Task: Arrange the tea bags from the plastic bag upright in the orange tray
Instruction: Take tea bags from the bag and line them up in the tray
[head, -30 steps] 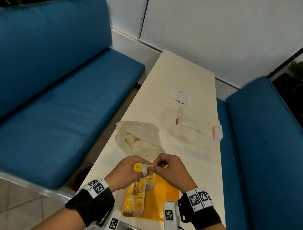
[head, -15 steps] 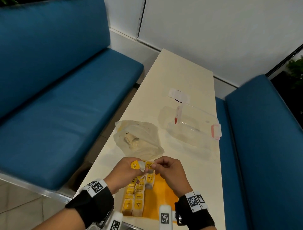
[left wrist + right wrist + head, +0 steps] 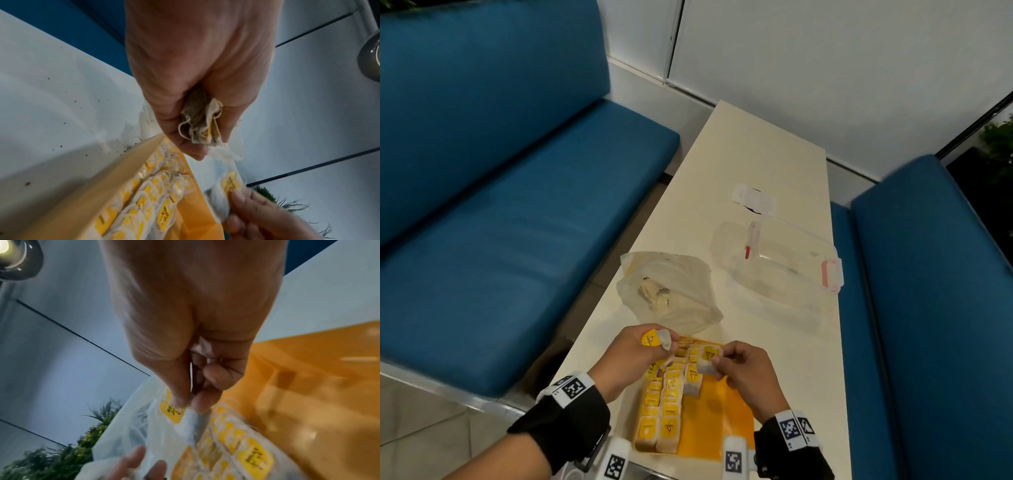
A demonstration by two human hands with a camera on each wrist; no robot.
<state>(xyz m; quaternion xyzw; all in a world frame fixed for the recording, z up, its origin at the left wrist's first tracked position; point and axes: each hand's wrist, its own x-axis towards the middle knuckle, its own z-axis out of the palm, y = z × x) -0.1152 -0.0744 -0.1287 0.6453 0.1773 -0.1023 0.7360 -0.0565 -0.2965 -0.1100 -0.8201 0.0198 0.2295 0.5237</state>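
cream table [image 3: 767, 164], blue benches either side. plastic bag [image 3: 671, 291] near left edge. orange tray [image 3: 722, 418] at near edge, rows upright. left hand [image 3: 633, 356] clutching tea bags [image 3: 202, 125]; right hand [image 3: 743, 368] pinching one tea bag [image 3: 707, 359] over tray.

Two rows of white tea bags [image 3: 661, 407] with yellow tags stand upright along the left wall of the orange tray [image 3: 717, 428], while the crumpled clear plastic bag [image 3: 671, 291] lies just beyond the tray's far edge, holding a few more.

orange tray [image 3: 717, 416] near edge cropped, bag contents indistinct
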